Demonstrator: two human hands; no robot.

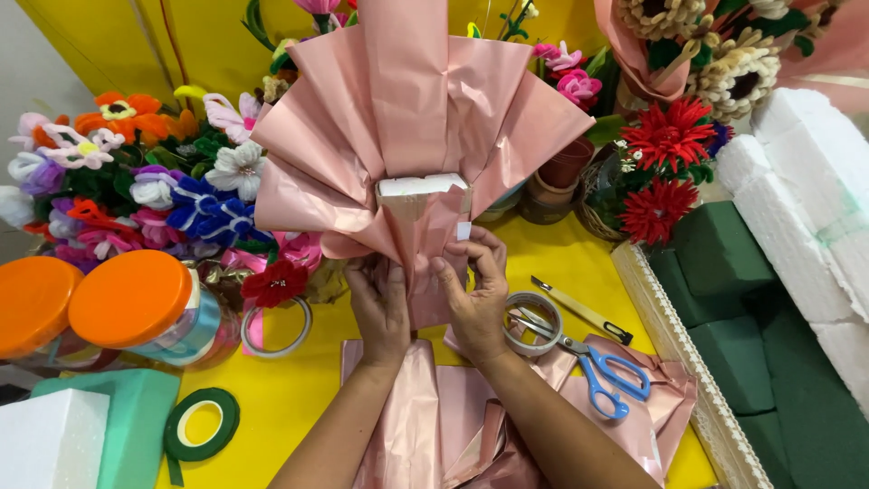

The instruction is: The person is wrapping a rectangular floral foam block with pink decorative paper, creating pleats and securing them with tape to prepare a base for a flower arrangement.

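A pleated fan of pink wrapping paper (398, 109) stands upright around a white foam block (423, 186) above the yellow table (290, 389). My left hand (380, 303) grips the gathered lower part of the paper from the left. My right hand (475, 290) presses the paper's right side, fingers near a small piece of clear tape (463, 230) on the wrap. More pink paper sheets (434, 417) lie flat under my forearms.
Blue-handled scissors (593, 367) and a tape roll (532, 323) lie right of my hands, a box cutter (579, 308) beyond. Green floral tape (201, 424), orange-lidded jars (131, 299), fuzzy-wire flowers (163, 181), red flowers (665, 158), green foam blocks (724, 263) and white foam (806, 181) surround.
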